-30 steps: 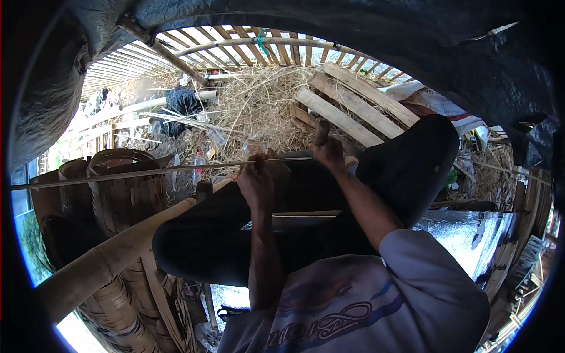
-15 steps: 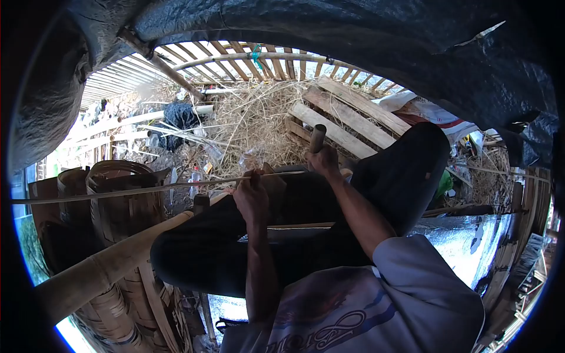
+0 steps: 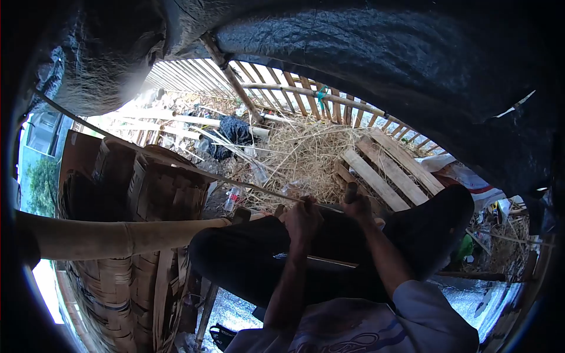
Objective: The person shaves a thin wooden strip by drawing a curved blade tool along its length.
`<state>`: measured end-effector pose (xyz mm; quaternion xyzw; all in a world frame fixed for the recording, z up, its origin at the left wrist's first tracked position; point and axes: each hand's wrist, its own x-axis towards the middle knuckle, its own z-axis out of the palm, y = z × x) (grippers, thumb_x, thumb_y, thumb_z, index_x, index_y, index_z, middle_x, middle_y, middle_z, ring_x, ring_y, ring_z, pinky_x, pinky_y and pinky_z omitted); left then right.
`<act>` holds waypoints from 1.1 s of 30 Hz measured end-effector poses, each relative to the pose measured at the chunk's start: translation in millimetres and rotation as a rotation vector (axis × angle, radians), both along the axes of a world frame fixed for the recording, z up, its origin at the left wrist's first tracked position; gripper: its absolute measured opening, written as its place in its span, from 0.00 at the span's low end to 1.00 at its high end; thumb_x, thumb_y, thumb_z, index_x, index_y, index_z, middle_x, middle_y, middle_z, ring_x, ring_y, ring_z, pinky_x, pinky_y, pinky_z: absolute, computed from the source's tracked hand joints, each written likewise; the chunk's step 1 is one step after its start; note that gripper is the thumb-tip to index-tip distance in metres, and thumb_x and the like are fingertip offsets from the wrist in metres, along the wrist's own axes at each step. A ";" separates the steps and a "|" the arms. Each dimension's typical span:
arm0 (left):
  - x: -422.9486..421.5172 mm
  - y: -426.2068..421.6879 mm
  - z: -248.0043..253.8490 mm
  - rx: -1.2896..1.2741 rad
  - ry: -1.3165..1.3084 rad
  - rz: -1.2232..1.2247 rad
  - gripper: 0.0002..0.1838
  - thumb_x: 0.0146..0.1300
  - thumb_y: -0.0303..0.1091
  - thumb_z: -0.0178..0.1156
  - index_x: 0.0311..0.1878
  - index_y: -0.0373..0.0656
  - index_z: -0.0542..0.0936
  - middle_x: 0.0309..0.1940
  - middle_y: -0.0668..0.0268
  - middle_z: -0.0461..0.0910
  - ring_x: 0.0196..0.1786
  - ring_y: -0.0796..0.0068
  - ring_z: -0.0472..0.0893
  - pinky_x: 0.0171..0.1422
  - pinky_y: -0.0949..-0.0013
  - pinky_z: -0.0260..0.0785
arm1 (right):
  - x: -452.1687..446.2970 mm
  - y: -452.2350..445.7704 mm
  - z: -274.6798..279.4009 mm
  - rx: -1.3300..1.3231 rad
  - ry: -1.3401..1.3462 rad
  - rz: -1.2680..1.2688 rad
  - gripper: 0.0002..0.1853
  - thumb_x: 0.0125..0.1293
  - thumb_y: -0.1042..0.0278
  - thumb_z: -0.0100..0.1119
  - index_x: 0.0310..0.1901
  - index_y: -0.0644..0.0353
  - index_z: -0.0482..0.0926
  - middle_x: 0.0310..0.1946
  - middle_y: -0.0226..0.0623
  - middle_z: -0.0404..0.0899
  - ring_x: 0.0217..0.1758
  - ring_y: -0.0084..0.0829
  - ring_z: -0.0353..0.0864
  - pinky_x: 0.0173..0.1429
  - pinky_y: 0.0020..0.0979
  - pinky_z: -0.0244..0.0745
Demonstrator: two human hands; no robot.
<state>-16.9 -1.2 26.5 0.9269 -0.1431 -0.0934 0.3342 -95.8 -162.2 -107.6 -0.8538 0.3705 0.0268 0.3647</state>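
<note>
My left hand [image 3: 303, 222] is closed around a long thin bamboo strip [image 3: 194, 169], which runs from the fingers up to the far left. Just to its right, my right hand [image 3: 359, 210] grips the thick wooden handle of a knife [image 3: 351, 189]. The handle points up. A narrow part of the blade seems to show between the two hands, though shadow hides most of it. Both hands are above my crossed legs [image 3: 247, 244], in dark trousers.
A thick bamboo pole [image 3: 123, 240] juts in from the left beside woven bamboo baskets [image 3: 118, 282]. Straw [image 3: 312, 150] and wooden planks [image 3: 376, 179] lie ahead, before a slatted bamboo fence [image 3: 294, 97]. Dark plastic sheeting [image 3: 353, 35] hangs overhead.
My view has turned left, so the surroundings sit further right and lower. The strip's far end has risen and now slants upward. My hands are closer together.
</note>
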 end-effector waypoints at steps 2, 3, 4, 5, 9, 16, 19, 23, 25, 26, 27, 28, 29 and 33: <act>0.7 1.4 -2.3 -0.002 0.006 0.019 0.14 0.66 0.43 0.54 0.40 0.44 0.83 0.29 0.51 0.83 0.36 0.48 0.82 0.45 0.49 0.72 | -0.1 -2.4 7.8 -0.007 0.032 -0.030 0.21 0.49 0.51 0.66 0.33 0.65 0.84 0.32 0.54 0.83 0.41 0.51 0.84 0.49 0.45 0.79; -0.9 2.3 -0.8 -0.005 0.024 0.023 0.14 0.66 0.42 0.53 0.40 0.44 0.83 0.29 0.51 0.83 0.37 0.48 0.83 0.45 0.49 0.72 | 0.8 -1.3 4.9 0.002 0.030 -0.017 0.21 0.49 0.51 0.66 0.33 0.65 0.84 0.32 0.54 0.83 0.41 0.51 0.84 0.49 0.45 0.79; -3.7 4.3 0.8 0.006 0.026 0.036 0.14 0.66 0.42 0.53 0.40 0.44 0.83 0.29 0.51 0.83 0.37 0.48 0.83 0.45 0.49 0.72 | -0.1 -0.2 2.1 -0.007 -0.017 -0.035 0.20 0.48 0.53 0.66 0.31 0.64 0.84 0.29 0.54 0.83 0.38 0.49 0.85 0.47 0.44 0.80; -6.9 4.3 3.7 0.044 0.017 0.038 0.14 0.67 0.42 0.52 0.40 0.44 0.83 0.29 0.51 0.83 0.37 0.48 0.82 0.45 0.48 0.72 | -4.7 1.2 0.9 -0.019 -0.062 -0.062 0.18 0.48 0.54 0.65 0.29 0.64 0.83 0.27 0.53 0.83 0.36 0.48 0.85 0.45 0.44 0.80; -3.5 4.3 -3.4 0.034 0.013 -0.034 0.14 0.69 0.41 0.49 0.40 0.45 0.82 0.31 0.51 0.83 0.38 0.46 0.82 0.46 0.48 0.71 | -12.3 -6.3 -20.3 -0.124 0.056 -0.060 0.20 0.51 0.52 0.64 0.33 0.65 0.84 0.32 0.55 0.83 0.41 0.50 0.85 0.50 0.45 0.79; -1.7 -1.2 -1.1 0.079 0.017 -0.042 0.14 0.69 0.42 0.49 0.41 0.45 0.82 0.31 0.51 0.83 0.39 0.46 0.82 0.46 0.47 0.71 | -20.6 2.9 -25.8 -0.140 -0.052 -0.052 0.18 0.53 0.54 0.63 0.27 0.65 0.79 0.31 0.54 0.82 0.39 0.52 0.83 0.46 0.48 0.79; -5.4 7.2 0.0 0.021 0.008 0.006 0.14 0.66 0.42 0.53 0.41 0.44 0.83 0.31 0.49 0.83 0.40 0.46 0.82 0.48 0.49 0.72 | -8.3 -10.7 -19.7 -0.145 -0.012 0.023 0.19 0.53 0.53 0.63 0.28 0.65 0.79 0.30 0.52 0.83 0.38 0.53 0.83 0.45 0.49 0.79; -8.1 4.1 9.6 0.026 0.032 0.065 0.14 0.65 0.41 0.53 0.38 0.43 0.83 0.31 0.49 0.83 0.40 0.45 0.82 0.46 0.48 0.73 | 4.5 -13.4 21.2 -0.003 0.000 0.031 0.20 0.52 0.51 0.64 0.31 0.66 0.81 0.32 0.52 0.83 0.39 0.52 0.84 0.46 0.48 0.79; -10.3 6.6 8.4 0.032 0.029 0.042 0.14 0.65 0.42 0.53 0.38 0.43 0.83 0.30 0.49 0.82 0.40 0.45 0.82 0.46 0.48 0.73 | -4.9 -9.7 -8.1 -0.089 -0.023 0.003 0.21 0.51 0.51 0.65 0.33 0.66 0.82 0.35 0.54 0.83 0.43 0.51 0.83 0.48 0.46 0.79; -7.0 4.4 9.8 0.030 0.000 0.021 0.15 0.65 0.43 0.53 0.38 0.43 0.83 0.30 0.48 0.82 0.39 0.45 0.82 0.46 0.48 0.73 | -16.1 -7.6 -43.5 -0.227 -0.061 0.103 0.22 0.50 0.50 0.65 0.34 0.65 0.83 0.37 0.55 0.83 0.45 0.51 0.83 0.49 0.45 0.78; -1.2 2.0 8.1 0.015 -0.014 0.011 0.15 0.65 0.43 0.53 0.38 0.43 0.83 0.30 0.48 0.82 0.39 0.45 0.82 0.46 0.48 0.73 | -12.3 -2.3 -21.3 -0.174 0.026 0.049 0.23 0.50 0.49 0.65 0.35 0.65 0.83 0.37 0.54 0.83 0.46 0.50 0.83 0.50 0.45 0.78; 0.7 3.5 4.4 0.005 0.032 0.021 0.15 0.64 0.43 0.53 0.38 0.42 0.83 0.30 0.48 0.82 0.39 0.44 0.82 0.47 0.48 0.73 | -8.5 -0.8 -7.6 -0.114 0.116 0.001 0.24 0.50 0.47 0.64 0.36 0.65 0.84 0.38 0.54 0.83 0.47 0.50 0.83 0.51 0.45 0.78; 0.7 6.9 -1.6 0.005 0.086 0.035 0.16 0.64 0.44 0.53 0.38 0.42 0.83 0.29 0.47 0.82 0.39 0.44 0.82 0.48 0.48 0.72 | -5.6 -4.9 -6.1 -0.114 0.114 -0.002 0.24 0.50 0.47 0.64 0.36 0.65 0.84 0.38 0.54 0.83 0.47 0.50 0.83 0.51 0.45 0.78; -7.0 7.5 1.5 0.038 -0.004 0.026 0.16 0.62 0.44 0.54 0.38 0.40 0.82 0.28 0.47 0.82 0.38 0.44 0.82 0.50 0.47 0.71 | 7.8 -28.1 18.0 0.194 0.074 -0.180 0.23 0.50 0.47 0.63 0.36 0.62 0.84 0.33 0.50 0.84 0.42 0.45 0.85 0.48 0.43 0.79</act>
